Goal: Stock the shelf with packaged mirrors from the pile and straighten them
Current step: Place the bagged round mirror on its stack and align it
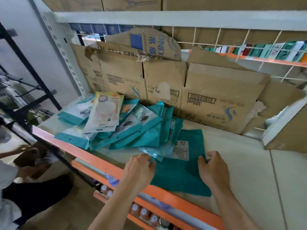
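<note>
Head view: at the far left, below the shelf, another person's hand (25, 149) is on something too blurred to name. On the shelf (103, 165) the pile of packaged mirrors (116, 127) lies fanned and overlapping at the left end, teal backs and pale fronts mixed, so it plainly wants squaring. The left hand (141, 168) has its fingers curled, pinching the near-left edge of a teal packet (176, 178). This packet lies flat and back up at the pile's right foot, its near edge over the orange front rim. The right hand (212, 170) curls its fingers over the opposite edge. This two-sided hold seems meant to slide and turn the packet square. Behind, flattened cardboard (216, 100) leans on the wire back (245, 39), probably to stop stock slipping through.
</note>
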